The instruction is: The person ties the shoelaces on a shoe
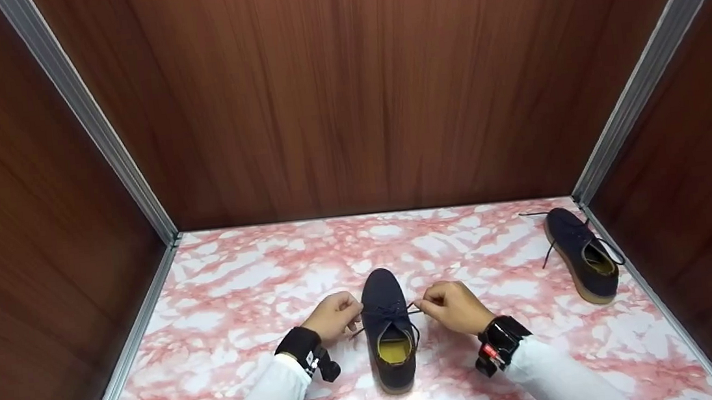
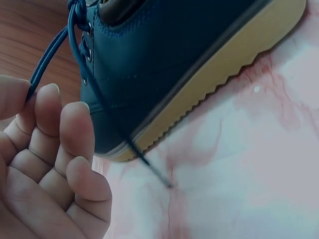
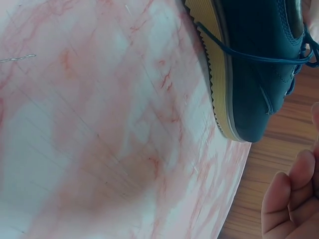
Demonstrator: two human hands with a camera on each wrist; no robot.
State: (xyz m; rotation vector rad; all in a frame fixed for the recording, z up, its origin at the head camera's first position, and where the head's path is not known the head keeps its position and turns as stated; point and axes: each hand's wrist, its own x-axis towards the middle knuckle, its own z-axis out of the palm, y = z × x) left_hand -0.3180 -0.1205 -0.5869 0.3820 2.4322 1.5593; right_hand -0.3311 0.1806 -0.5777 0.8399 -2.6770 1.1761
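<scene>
A dark navy lace-up shoe [image 1: 380,289] with a tan ribbed sole [image 2: 214,84] and yellowish lining stands upright, toe pointing away, between both hands. My left hand [image 1: 334,317] is at its left side, pinching a doubled part of the shoelace [image 2: 49,59] between thumb and index finger. At the right side, my right hand [image 1: 454,308] pinches another part of the lace near the tongue; its fingertips on the lace fall outside the right wrist view. The laces cross in a knot [image 1: 394,310] over the tongue. Loose lace ends hang down along both sides of the shoe.
A matching navy shoe [image 1: 572,238], its laces loose, lies at the far right by the side wall. Brown wood-grain panels [image 1: 346,96] with grey metal corner strips enclose the pink-and-white marbled tabletop [image 1: 240,289] at the back and sides.
</scene>
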